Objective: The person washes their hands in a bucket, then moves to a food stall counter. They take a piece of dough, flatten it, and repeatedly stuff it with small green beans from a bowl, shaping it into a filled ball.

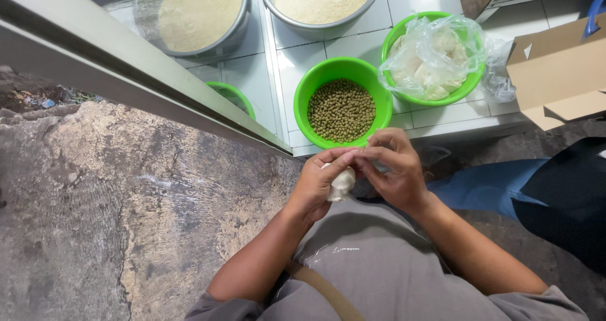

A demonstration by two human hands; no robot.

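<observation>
Hands met over a white garlic bulb (343,183), left hand (319,185) gripped it, right hand (394,169) pinched its top, green bowl of peas (341,103) just beyond.

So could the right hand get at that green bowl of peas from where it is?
Probably yes. The right hand is just in front of the green bowl of peas, with nothing between them and the bowl uncovered. But both it and the left hand are busy with a small white lump.
</observation>
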